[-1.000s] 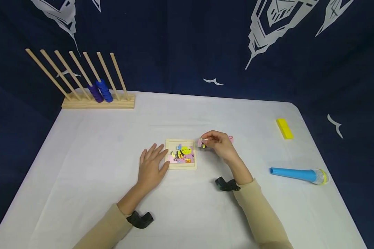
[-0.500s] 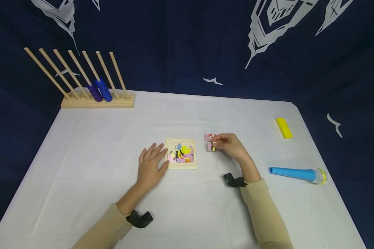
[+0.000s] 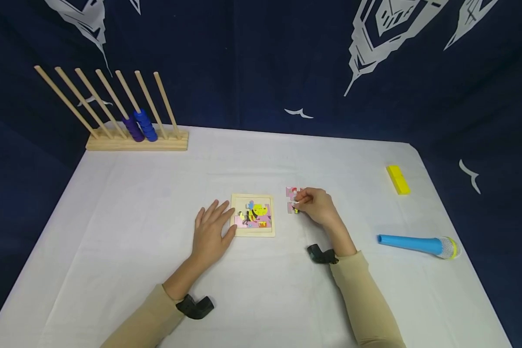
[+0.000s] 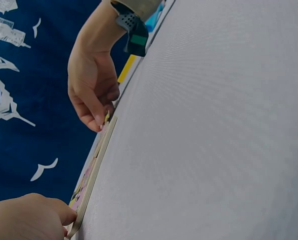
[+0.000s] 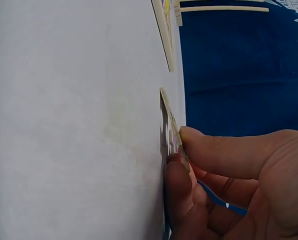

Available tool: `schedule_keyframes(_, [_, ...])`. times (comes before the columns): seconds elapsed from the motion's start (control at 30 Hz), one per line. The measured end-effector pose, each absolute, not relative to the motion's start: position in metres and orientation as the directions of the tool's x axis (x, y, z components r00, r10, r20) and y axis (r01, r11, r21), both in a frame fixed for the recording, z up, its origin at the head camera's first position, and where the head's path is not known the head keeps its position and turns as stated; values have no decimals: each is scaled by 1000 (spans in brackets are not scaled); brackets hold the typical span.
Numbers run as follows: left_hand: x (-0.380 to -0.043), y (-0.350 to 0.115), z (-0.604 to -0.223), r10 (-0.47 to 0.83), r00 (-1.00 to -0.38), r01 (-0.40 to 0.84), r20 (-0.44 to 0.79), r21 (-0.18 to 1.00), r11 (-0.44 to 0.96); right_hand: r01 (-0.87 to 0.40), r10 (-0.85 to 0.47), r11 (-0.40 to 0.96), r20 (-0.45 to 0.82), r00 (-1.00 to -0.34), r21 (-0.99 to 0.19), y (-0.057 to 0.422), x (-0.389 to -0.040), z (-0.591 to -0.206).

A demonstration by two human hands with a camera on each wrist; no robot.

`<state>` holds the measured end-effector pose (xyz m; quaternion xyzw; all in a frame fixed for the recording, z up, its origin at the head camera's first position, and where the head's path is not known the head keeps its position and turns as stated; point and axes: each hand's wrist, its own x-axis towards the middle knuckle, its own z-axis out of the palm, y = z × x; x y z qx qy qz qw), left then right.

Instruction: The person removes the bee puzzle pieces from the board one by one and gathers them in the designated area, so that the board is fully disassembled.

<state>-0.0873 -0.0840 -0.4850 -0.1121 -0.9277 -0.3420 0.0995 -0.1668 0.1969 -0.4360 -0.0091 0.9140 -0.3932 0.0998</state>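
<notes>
A light wooden jigsaw tray (image 3: 252,233) lies in mid-table in the head view, partly filled with a bee picture (image 3: 258,212) on pink. My left hand (image 3: 210,237) lies flat with spread fingers, fingertips and thumb at the tray's left edge. To the right of the tray, my right hand (image 3: 319,207) pinches a small puzzle piece (image 3: 292,208) between thumb and fingers. The right wrist view shows this piece (image 5: 171,117) tilted, edge-on, close over the tablecloth. Just beyond it lies another pink puzzle piece (image 3: 290,192), partly covered by the right fingers.
At the back left stands a wooden peg rack (image 3: 137,144) with purple and blue rings on two pegs. On the right lie a yellow block (image 3: 398,180) and a blue toy microphone (image 3: 411,243). A dark patterned curtain (image 3: 261,63) hangs behind the table.
My right hand has moved right, away from the tray, with the puzzle piece, then slightly back left. The pink piece beyond its fingers has come into view. My left hand stays put.
</notes>
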Motion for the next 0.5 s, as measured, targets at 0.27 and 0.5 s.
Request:
schedule_keyframes(0.27, [-87,-84,-485,137,-954,279,268,614,739,35,-40,840,-126,-991,-542,193,-162,-435])
schedule_keyframes(0.5, [-87,-84,-486,138,-952,283,273,615,736,21,-49,852,-120,-992,-523,193,-161,-433])
